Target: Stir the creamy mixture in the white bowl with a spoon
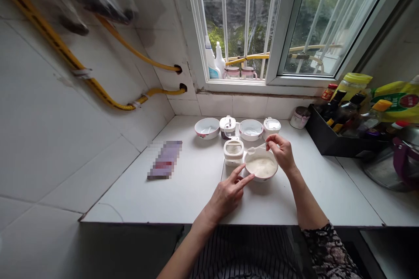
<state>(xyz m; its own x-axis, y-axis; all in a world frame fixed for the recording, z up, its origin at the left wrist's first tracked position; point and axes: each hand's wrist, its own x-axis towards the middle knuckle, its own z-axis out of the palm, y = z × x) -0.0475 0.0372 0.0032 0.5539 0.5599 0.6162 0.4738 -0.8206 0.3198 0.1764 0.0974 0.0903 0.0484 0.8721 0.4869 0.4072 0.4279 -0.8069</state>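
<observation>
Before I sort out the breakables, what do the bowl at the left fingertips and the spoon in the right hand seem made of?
Bowl: white, smooth-looking, faintly patterned outside, so perhaps glazed ceramic, though melamine could look alike. Spoon: pale, smooth, seemingly translucent, so likely plastic; too small to be sure.

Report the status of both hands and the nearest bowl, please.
Right hand holding spoon. Left hand touching bowl. Bowl upright, pale contents inside. Jar close at bowl's left.

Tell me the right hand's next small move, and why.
Probably lower the white spoon into the bowl: the right hand holds it by the far-left rim, pale contents lie close by, and the left hand has fingers against the bowl's near-left side.
</observation>
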